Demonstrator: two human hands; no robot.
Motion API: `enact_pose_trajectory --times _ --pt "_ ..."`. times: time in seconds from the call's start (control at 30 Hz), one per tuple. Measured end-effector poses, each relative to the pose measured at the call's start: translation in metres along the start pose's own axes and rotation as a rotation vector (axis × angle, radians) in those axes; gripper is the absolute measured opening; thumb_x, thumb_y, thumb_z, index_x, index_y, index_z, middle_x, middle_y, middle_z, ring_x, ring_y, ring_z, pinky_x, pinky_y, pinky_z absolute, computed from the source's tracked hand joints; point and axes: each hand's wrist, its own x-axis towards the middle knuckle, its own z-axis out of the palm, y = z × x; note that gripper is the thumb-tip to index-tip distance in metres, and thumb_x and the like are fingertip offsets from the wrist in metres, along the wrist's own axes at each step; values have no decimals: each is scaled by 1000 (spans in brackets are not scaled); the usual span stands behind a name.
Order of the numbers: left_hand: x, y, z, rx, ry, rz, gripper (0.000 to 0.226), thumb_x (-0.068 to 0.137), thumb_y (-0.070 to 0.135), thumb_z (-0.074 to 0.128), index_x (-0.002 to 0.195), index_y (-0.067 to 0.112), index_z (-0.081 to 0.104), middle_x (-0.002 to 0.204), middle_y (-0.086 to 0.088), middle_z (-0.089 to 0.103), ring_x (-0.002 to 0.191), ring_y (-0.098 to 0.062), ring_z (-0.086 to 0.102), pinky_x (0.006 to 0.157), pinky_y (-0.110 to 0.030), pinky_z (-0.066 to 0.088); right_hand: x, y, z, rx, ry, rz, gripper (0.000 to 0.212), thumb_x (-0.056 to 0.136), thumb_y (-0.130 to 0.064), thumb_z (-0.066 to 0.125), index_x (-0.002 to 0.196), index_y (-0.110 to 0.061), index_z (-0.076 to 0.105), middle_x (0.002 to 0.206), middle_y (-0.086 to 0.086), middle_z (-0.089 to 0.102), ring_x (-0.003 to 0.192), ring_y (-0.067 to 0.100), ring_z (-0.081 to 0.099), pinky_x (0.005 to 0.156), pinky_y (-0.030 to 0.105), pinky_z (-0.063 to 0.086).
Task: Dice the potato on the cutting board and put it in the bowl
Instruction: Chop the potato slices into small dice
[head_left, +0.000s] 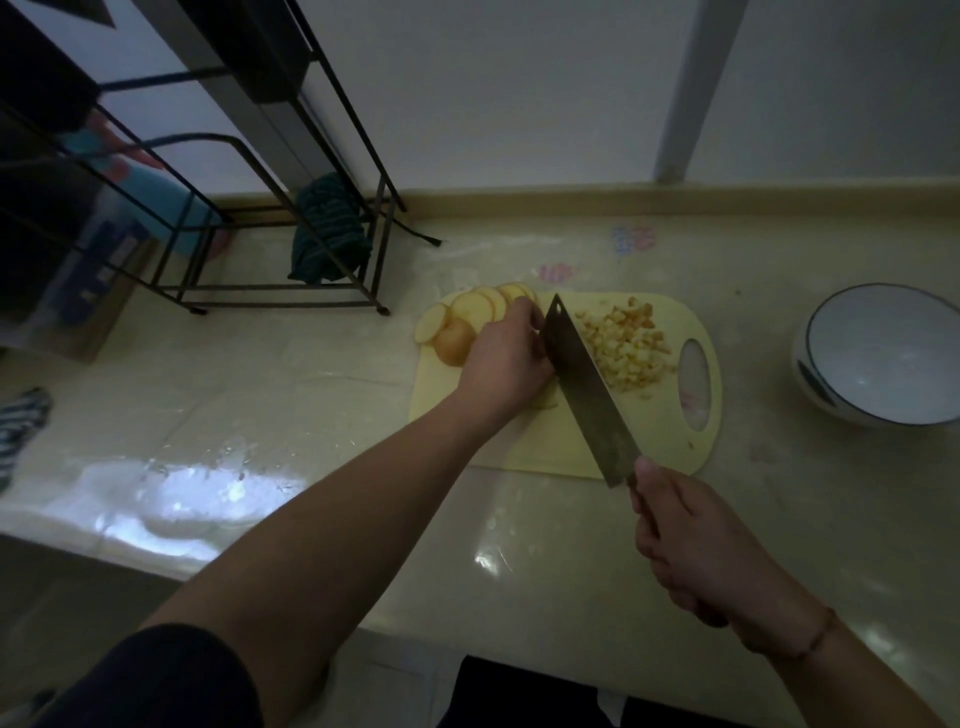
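Note:
A pale yellow cutting board (550, 447) lies on the counter. Round potato slices (470, 309) fan out over its far left corner, beside an uncut potato end (451, 343). A heap of diced potato (626, 345) sits on the board's right half. My left hand (506, 353) presses down on potato pieces that it mostly hides, fingers curled against the blade. My right hand (696, 551) grips the handle of a cleaver (584, 387), whose blade stands on the board between my left hand and the dice. A white bowl (883, 356) with a dark rim stands empty to the right.
A black wire rack (280, 249) stands at the back left with a dark striped cloth (327, 234) in it. Another striped cloth (21, 421) lies at the left edge. The counter's front edge runs under my forearms. A wall rises behind.

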Motion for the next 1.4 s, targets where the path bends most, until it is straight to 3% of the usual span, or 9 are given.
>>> enact_pose_trajectory --times 0.2,0.53,0.7,0.83,0.9,0.97,1.07,1.23,1.4 --pt "1 1 2 -21 -30 8 42 78 4 72 110 14 47 75 4 65 71 -18 65 65 -43 56 2 -1 -5 110 -50 54 47 97 -58 33 77 -17 43 54 1 39 39 13 28 45 24 25" --pt "2 0 4 5 -26 86 43 79 5 70 111 13 43 70 4 61 65 -22 63 57 -37 49 6 1 -19 183 -96 92 47 96 -56 35 85 -11 45 54 4 39 38 14 26 41 19 28" --pt "-1 -2 5 -23 12 108 41 80 5 70 112 11 45 70 5 61 66 -21 63 60 -41 51 6 4 -22 256 -126 141 48 94 -59 38 87 -12 46 56 4 38 41 14 24 43 19 27" --pt "-4 -6 1 -118 60 121 44 82 7 73 107 20 39 73 12 58 62 -3 57 57 -22 46 6 3 -25 275 -144 146 48 94 -58 38 87 -11 46 55 4 38 40 14 24 41 18 28" --pt "-8 -9 -2 -179 91 126 44 82 6 74 109 16 41 76 9 60 65 -6 55 60 -13 41 7 3 -25 250 -149 137 49 93 -59 38 86 -12 46 55 4 38 40 14 25 41 18 28" --pt "-12 -12 -4 -226 131 122 44 82 4 74 113 9 44 80 4 62 73 -8 56 67 -19 44 7 3 -25 242 -153 132 49 94 -59 38 84 -12 45 55 4 38 40 14 25 42 18 28" --pt "-16 -18 -5 -303 158 66 45 82 3 74 113 14 43 81 5 63 76 -6 58 75 -27 48 6 2 -24 232 -153 130 48 95 -57 37 83 -11 45 54 4 38 39 14 24 41 17 28" --pt "-24 -24 -10 -342 207 8 41 83 4 74 110 20 46 83 3 69 78 -4 63 73 -12 47 2 1 -25 181 -142 95 50 92 -60 38 83 -11 46 55 5 38 40 14 25 42 19 26" --pt "-25 -27 -5 -371 216 -13 31 85 2 72 106 18 54 84 7 66 75 0 60 70 -13 48 -6 1 -31 152 -114 86 49 93 -57 37 82 -10 46 56 6 36 41 15 24 41 19 25"
